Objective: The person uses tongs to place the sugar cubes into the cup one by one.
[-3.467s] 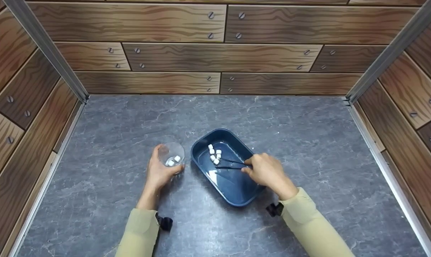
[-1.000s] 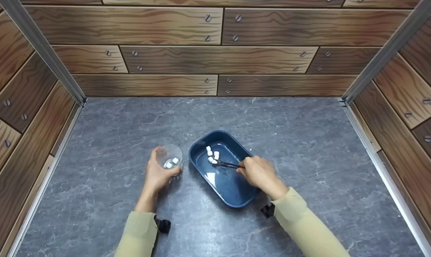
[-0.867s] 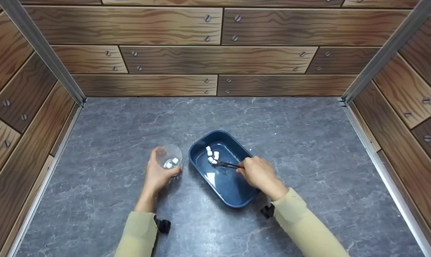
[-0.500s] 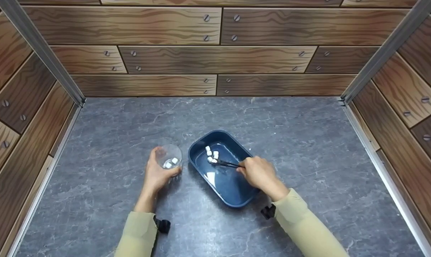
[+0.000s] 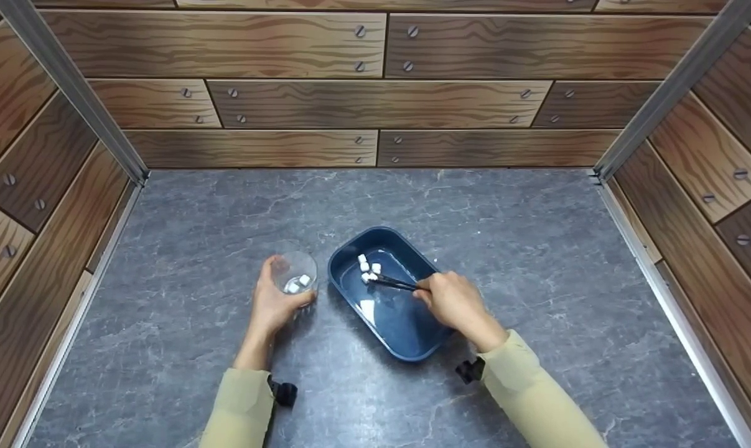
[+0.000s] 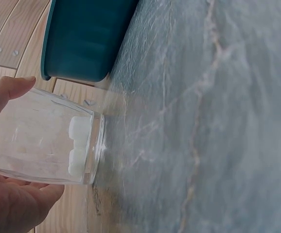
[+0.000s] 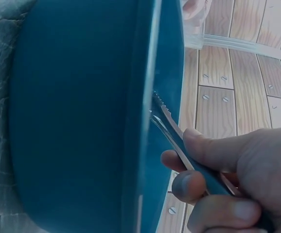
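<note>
Gripping the clear glass (image 6: pixel 38 141) with the left hand (image 5: pixel 274 306), gripping the dark tongs (image 5: pixel 397 285) with the right hand (image 5: pixel 455 302)! Showing two white cubes (image 5: pixel 305 280) side-on at the glass's bottom, from the left wrist alone; showing teeth along one tong arm from the right wrist, but hiding the tray's contents behind its wall. Catching those from the head: tong tips reaching into the blue tray (image 5: pixel 406 323), right at loose white cubes (image 5: pixel 364 266). Closing up now, bringing the tong arms nearly together after spreading wide earlier; keeping the glass just left of the tray. Pointing the tongs leftward and slightly away from the person, running lengthwise nearly crosswise; standing the glass roughly upright on the counter (image 5: pixel 132 323).
</note>
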Motion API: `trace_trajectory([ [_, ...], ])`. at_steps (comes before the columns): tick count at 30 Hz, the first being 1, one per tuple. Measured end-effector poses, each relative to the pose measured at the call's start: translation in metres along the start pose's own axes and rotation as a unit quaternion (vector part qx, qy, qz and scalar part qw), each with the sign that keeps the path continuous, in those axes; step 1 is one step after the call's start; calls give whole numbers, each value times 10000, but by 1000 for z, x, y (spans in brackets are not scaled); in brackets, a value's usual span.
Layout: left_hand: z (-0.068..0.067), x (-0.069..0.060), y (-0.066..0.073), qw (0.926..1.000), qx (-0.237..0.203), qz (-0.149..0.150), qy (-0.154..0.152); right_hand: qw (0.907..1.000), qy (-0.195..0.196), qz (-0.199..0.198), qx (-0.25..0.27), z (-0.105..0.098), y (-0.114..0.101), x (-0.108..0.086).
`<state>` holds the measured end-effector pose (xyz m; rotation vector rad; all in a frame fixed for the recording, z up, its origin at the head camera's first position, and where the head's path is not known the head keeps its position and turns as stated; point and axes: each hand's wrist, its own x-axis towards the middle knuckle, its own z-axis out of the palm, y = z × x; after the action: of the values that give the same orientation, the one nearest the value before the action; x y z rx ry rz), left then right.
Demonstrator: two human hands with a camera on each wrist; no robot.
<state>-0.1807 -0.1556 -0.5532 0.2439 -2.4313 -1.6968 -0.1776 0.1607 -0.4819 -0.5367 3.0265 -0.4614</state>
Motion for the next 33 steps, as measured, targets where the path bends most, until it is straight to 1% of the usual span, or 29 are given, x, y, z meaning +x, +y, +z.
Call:
trace_trajectory([
  [7, -1, 0, 0, 10000, -10, 16, -13, 9995, 189, -83, 246, -2, 1, -1],
  [12, 0, -1, 1, 10000, 1, 14, 10, 9985, 281, -71, 457, -6, -2, -2],
  [18, 0, -2, 2, 10000, -56, 9, -17, 9968, 314, -64, 735, -13, -8, -3],
  [25, -1, -2, 2, 10000, 28, -21, -36, 9944, 380, -111, 981, -16, -17, -2],
  [33, 0, -2, 3, 9999, 104, -82, -14, 9913, 582, -447, 1093, -19, -32, 2],
])
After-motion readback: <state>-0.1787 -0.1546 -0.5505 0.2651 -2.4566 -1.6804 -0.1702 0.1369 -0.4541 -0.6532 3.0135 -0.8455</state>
